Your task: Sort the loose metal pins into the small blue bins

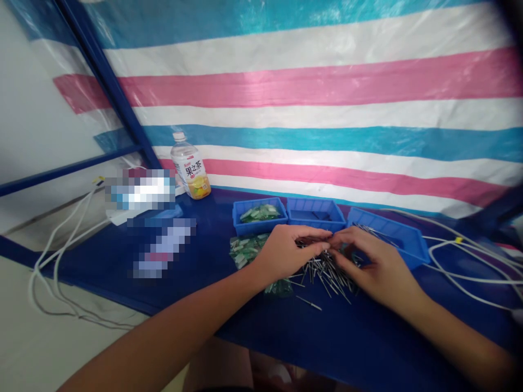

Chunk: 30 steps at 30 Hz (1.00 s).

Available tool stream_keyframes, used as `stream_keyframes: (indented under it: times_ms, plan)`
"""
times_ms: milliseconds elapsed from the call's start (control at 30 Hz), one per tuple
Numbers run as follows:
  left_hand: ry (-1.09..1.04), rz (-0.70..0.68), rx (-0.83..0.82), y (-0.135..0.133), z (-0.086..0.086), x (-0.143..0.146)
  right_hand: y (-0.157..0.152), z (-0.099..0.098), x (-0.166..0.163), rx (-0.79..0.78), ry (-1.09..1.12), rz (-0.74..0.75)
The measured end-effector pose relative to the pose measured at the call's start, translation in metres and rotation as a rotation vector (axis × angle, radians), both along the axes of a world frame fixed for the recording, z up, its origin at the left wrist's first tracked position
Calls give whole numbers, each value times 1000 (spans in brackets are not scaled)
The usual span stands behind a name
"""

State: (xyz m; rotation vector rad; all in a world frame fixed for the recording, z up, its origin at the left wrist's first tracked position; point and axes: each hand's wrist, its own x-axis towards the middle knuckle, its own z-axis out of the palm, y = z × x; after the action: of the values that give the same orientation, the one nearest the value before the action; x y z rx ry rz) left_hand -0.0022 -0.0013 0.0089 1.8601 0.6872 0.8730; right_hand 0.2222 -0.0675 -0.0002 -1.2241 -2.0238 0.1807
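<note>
My left hand (286, 249) and my right hand (378, 261) meet above a heap of thin metal pins (329, 275), which look like blind rivets. Thumb and fingers are pinched together on each hand, and a glint of metal shows where the fingertips meet. How many pins they hold is hidden. A single pin (309, 303) lies apart, in front of the heap. Beside and partly behind my left hand are small green packets (247, 249). More green packets (280, 287) lie below my left wrist.
Three blue bins stand behind my hands: a left bin (236, 216) of green packets, a middle bin (316, 222) with dark flat pieces, and a right bin (420, 249) with some pins. A drink bottle (191, 169) and white cables (61, 261) are on the left.
</note>
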Motion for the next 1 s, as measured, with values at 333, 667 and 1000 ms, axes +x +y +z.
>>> stream_keyframes:
  times_ms: [333,667,1000]
  plan:
    - [-46,63,-82,1,2,-1,-3,5,-1,-51,33,-17]
    - [14,6,6,4,-2,1,-1,5,0,35,0,-15]
    - [53,59,85,2,3,-1,-1,1,0,-21,-25,-6]
